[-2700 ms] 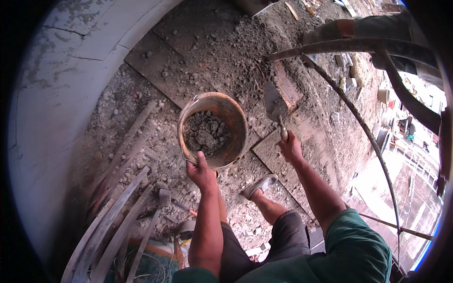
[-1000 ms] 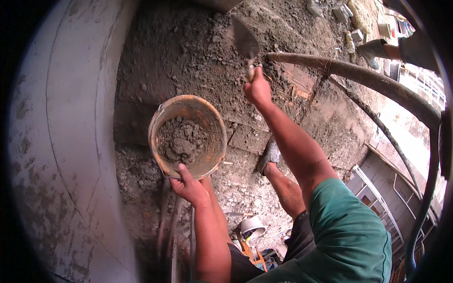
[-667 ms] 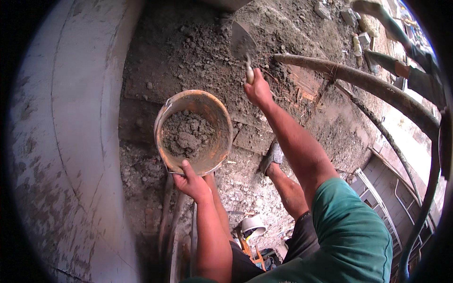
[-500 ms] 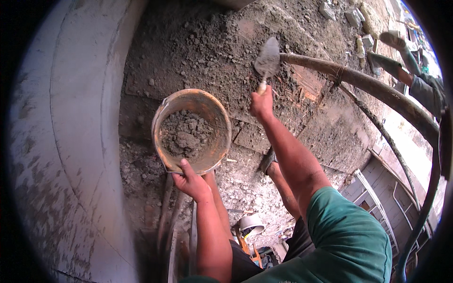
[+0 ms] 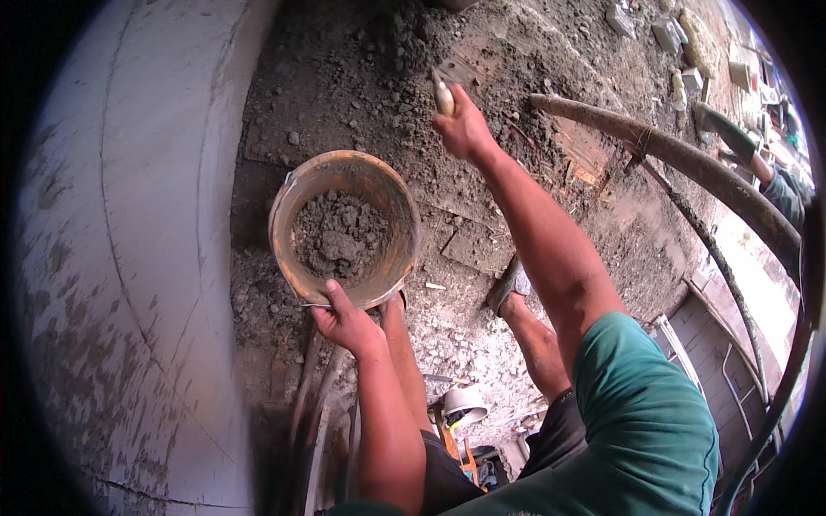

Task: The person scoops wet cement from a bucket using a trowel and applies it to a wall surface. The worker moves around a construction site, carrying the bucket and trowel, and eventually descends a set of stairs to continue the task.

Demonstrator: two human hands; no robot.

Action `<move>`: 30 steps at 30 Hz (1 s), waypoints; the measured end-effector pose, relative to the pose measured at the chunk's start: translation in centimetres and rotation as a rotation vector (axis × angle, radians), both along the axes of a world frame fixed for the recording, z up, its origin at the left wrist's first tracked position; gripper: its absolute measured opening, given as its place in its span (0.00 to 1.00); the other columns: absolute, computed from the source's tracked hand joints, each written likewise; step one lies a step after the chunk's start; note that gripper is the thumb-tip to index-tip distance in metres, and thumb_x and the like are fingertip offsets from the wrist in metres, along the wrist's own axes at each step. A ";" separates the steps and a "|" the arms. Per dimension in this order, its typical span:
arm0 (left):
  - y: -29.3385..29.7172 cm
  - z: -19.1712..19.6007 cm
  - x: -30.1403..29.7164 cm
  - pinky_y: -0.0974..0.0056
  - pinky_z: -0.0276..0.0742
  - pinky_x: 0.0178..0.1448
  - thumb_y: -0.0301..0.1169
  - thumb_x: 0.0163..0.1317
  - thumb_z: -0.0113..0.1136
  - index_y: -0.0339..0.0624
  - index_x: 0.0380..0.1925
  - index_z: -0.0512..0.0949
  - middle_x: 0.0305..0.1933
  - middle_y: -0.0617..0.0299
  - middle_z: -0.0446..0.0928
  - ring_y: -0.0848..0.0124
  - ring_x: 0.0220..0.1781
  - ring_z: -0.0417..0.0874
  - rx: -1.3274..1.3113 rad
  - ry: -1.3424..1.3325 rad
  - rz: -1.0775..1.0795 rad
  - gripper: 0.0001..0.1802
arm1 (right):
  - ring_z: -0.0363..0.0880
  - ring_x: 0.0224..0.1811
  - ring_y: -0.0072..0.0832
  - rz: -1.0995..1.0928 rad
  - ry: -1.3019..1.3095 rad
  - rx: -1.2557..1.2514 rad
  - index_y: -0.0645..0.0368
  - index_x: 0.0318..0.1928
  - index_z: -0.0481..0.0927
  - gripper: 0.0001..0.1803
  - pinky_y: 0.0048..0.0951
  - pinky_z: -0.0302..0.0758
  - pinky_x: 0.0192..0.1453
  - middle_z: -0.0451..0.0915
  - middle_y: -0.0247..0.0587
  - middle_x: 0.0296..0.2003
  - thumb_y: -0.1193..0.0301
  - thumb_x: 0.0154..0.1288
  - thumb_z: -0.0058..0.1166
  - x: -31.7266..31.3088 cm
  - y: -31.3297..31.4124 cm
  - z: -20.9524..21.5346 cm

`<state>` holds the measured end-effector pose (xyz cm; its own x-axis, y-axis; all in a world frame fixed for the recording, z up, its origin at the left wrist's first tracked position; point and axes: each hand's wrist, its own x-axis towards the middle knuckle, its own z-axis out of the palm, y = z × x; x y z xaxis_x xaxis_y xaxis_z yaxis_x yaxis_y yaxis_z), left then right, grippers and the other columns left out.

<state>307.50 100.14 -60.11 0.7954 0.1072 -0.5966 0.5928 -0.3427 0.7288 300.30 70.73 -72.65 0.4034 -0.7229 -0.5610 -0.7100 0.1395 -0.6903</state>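
My left hand (image 5: 348, 327) grips the near rim of a round, dirt-stained bucket (image 5: 397, 206), its thumb over the edge. Grey, lumpy mortar (image 5: 340, 236) lies in the bottom of the bucket. Farther off and to the right, my right hand (image 5: 465, 129) is closed round the pale handle of a trowel (image 5: 444, 99). The trowel points away from me at a heap of dark loose mortar and rubble (image 5: 379, 77). Its blade is mostly out of sight against the heap.
A smooth pale wall (image 5: 146, 258) rises along the left. A thick curved pole (image 5: 671, 155) and a thinner one cross the right side. Stone blocks (image 5: 667, 36) lie at the far right, near another person's leg (image 5: 731, 129). Behind my legs stands a small white bucket (image 5: 465, 402).
My right hand has moved the trowel away and to the left, so its blade no longer shows flat. The left hand still holds the bucket, slightly shifted.
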 end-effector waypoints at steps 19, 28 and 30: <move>-0.4 0.1 2.7 0.58 0.77 0.58 0.37 0.69 0.59 0.36 0.56 0.71 0.57 0.53 0.75 0.65 0.54 0.78 -0.045 0.036 0.107 0.21 | 0.80 0.50 0.53 -0.122 0.159 0.038 0.58 0.62 0.64 0.30 0.46 0.75 0.52 0.78 0.63 0.48 0.72 0.58 0.56 5.0 6.6 -2.9; 0.2 0.5 3.3 0.62 0.77 0.53 0.37 0.68 0.61 0.30 0.47 0.74 0.49 0.52 0.79 0.69 0.48 0.79 -0.023 -0.024 0.163 0.19 | 0.75 0.27 0.33 -0.029 -0.063 0.341 0.53 0.50 0.67 0.17 0.43 0.72 0.28 0.73 0.43 0.30 0.71 0.63 0.56 14.6 -3.3 -1.0; 0.2 0.5 3.5 0.62 0.77 0.52 0.37 0.68 0.60 0.30 0.47 0.74 0.49 0.52 0.79 0.69 0.48 0.79 -0.020 -0.032 0.167 0.19 | 0.76 0.27 0.34 0.039 -0.072 0.241 0.54 0.48 0.67 0.15 0.43 0.73 0.30 0.74 0.44 0.29 0.71 0.63 0.56 13.8 -3.5 -0.3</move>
